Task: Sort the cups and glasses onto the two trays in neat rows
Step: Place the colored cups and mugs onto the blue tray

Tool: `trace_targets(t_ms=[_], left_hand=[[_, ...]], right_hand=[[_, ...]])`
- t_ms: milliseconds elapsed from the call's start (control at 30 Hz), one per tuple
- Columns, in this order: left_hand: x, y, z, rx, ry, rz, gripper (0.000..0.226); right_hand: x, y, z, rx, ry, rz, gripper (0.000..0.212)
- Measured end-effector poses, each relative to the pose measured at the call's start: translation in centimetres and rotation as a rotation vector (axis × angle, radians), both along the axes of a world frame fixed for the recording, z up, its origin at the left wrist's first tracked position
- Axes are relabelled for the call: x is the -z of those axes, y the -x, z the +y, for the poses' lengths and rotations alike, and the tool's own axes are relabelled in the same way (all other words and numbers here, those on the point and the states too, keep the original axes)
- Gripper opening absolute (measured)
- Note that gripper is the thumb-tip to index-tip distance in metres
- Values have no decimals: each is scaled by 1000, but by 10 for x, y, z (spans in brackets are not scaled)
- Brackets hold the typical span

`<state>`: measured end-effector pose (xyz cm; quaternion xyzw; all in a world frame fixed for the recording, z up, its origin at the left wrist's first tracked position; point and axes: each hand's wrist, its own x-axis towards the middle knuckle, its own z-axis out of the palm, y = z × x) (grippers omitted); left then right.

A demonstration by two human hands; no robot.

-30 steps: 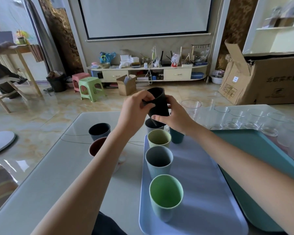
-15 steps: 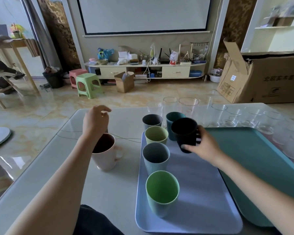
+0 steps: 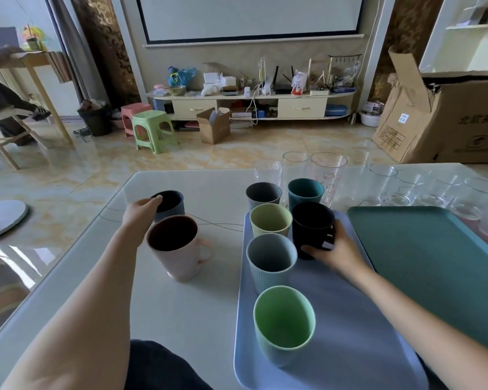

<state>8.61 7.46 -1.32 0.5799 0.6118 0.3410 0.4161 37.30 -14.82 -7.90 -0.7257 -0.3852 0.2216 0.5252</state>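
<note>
My right hand (image 3: 337, 250) grips a black mug (image 3: 312, 229) that stands on the lavender tray (image 3: 347, 327), right of a column of three ribbed cups: pale yellow (image 3: 269, 219), grey-blue (image 3: 271, 257), green (image 3: 283, 322). A grey cup (image 3: 262, 194) and a teal cup (image 3: 304, 191) stand just beyond the tray's far edge. My left hand (image 3: 141, 213) holds the rim of a dark blue-grey cup (image 3: 171, 202) on the table, behind a pink mug (image 3: 175, 244). The teal tray (image 3: 428, 260) at right holds nothing.
Several clear glasses (image 3: 326, 175) stand on the table behind both trays, out to the right edge. A large cardboard box (image 3: 445, 116) stands on the floor at far right. Green and pink stools (image 3: 152, 130) are on the floor beyond the white table (image 3: 181, 299).
My right hand lowered the black mug from mid-air onto the lavender tray beside the yellow cup. My left hand left the mug and moved left to the dark blue-grey cup.
</note>
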Motion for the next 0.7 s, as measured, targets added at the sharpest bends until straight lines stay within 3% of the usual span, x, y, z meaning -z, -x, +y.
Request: trace_targets(t_ms=[67, 167, 267, 433, 700], left_hand=[[1, -3, 4, 2, 24, 2, 37], [2, -7, 3, 45, 14, 51, 13], [-2, -10, 4, 40, -31, 60, 13], [-24, -20, -1, 9, -163, 57, 47], [-81, -86, -73, 115, -497, 18, 45]], right_hand=[[2, -3, 0, -19, 31, 20, 61], [5, -8, -2, -52, 91, 7, 65], [6, -11, -9, -113, 122, 38, 78], [13, -18, -28, -184, 215, -97, 87], [6, -17, -56, -127, 66, -149, 77]])
